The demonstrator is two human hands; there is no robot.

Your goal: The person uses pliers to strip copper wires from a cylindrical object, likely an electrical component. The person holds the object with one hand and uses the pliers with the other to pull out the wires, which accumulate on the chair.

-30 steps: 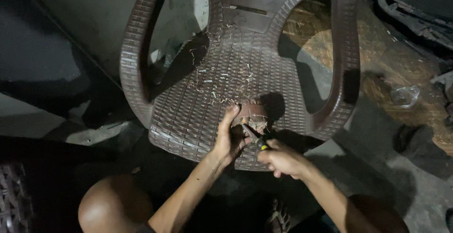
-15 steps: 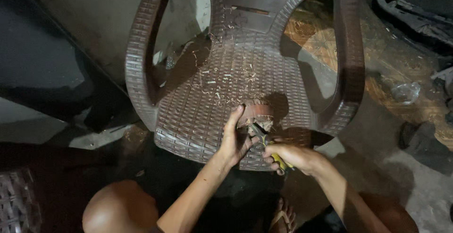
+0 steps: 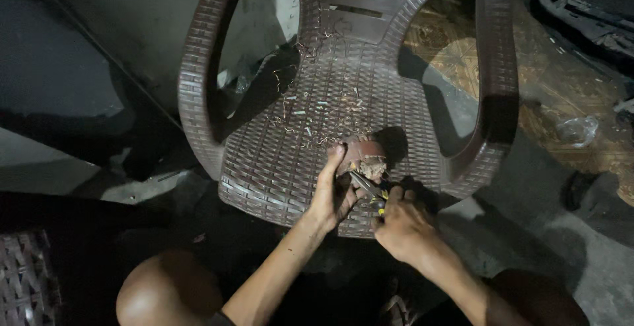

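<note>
Reddish-brown, rounded lump (image 3: 365, 154), one in number, sitting on the front part of the chair seat, near its edge; its near face looks rough and paler, with frayed or chipped matter showing. What it is made of cannot be told in this light.

Pliers (image 3: 367, 186), one pair, metal nose, yellow showing at the handle; the nose points up into the lump's rough face.

Left hand (image 3: 331, 190), one: thumb and fingers curled against the lump's left side, steadying it, with fingertips up on its top.

Right hand (image 3: 404, 223), one: closed round the pliers' handles just below and right of the lump.

Shavings (image 3: 310, 111), many, thin and pale, curled, scattered across the middle and back of the seat.

Chair (image 3: 277, 154), one, dark brown plastic with a woven pattern, two looped armrests, slatted back.

Clear plastic wrapper (image 3: 576, 130), one, crumpled, lying on the floor well to the right.
</note>
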